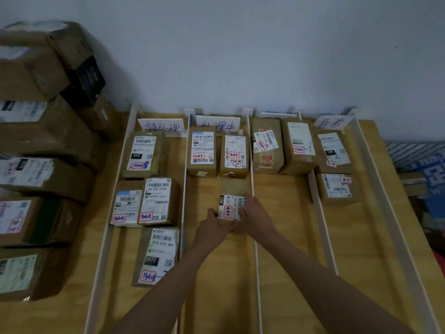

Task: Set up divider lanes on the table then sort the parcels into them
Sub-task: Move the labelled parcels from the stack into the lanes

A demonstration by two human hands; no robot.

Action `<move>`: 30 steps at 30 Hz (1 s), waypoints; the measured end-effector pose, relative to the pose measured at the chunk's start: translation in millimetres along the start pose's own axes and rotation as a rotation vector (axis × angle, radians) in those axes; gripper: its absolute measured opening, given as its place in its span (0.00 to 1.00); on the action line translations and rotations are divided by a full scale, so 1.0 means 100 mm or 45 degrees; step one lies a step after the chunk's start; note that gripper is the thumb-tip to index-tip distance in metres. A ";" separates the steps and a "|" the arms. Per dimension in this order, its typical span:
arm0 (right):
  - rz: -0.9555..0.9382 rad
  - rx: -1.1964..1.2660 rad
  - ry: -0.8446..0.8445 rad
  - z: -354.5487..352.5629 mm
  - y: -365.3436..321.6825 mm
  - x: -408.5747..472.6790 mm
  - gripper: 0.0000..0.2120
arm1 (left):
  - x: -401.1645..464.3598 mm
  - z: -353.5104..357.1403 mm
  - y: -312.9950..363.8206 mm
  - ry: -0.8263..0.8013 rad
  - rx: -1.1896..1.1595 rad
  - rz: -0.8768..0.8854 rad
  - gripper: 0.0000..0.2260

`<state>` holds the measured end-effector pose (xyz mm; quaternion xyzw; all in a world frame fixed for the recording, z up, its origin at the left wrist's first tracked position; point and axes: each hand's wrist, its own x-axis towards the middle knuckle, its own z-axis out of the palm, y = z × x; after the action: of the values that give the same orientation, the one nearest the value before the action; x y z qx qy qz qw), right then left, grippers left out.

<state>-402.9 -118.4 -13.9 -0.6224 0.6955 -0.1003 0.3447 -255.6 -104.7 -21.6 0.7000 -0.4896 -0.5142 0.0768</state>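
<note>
A: Dim, flat indoor light, bluish cast on the wall [265,49]. No glare.

B: Shadows?

A: Soft ones, under the forearms and beside the stacked boxes [45,97] at left.

B: Sharpness?

A: Soft overall. Those boxes are smeared; labels mid-table [289,237] are partly readable. Wide-angle bend: the white dividers [252,189] splay outward toward the edges, and the corners darken.

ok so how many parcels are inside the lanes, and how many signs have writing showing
brown cardboard parcels inside the lanes: 11, one held by the left hand and right hand
white paper signs with handwriting showing: 3
total: 14
</note>
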 end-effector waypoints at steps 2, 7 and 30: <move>-0.011 -0.030 -0.023 0.00 0.05 0.03 0.23 | 0.05 0.02 0.05 0.014 0.048 0.008 0.27; 0.017 -0.088 0.009 -0.04 0.06 0.09 0.22 | 0.16 0.02 0.11 0.028 0.194 0.009 0.25; -0.361 -0.501 0.557 -0.27 -0.44 -1.32 0.28 | -1.50 -0.85 -0.49 0.861 0.992 0.489 0.31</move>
<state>-385.9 -11.5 77.6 -0.7313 0.6656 -0.1425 0.0429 -157.3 1.7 84.2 0.7009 -0.7107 -0.0180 0.0576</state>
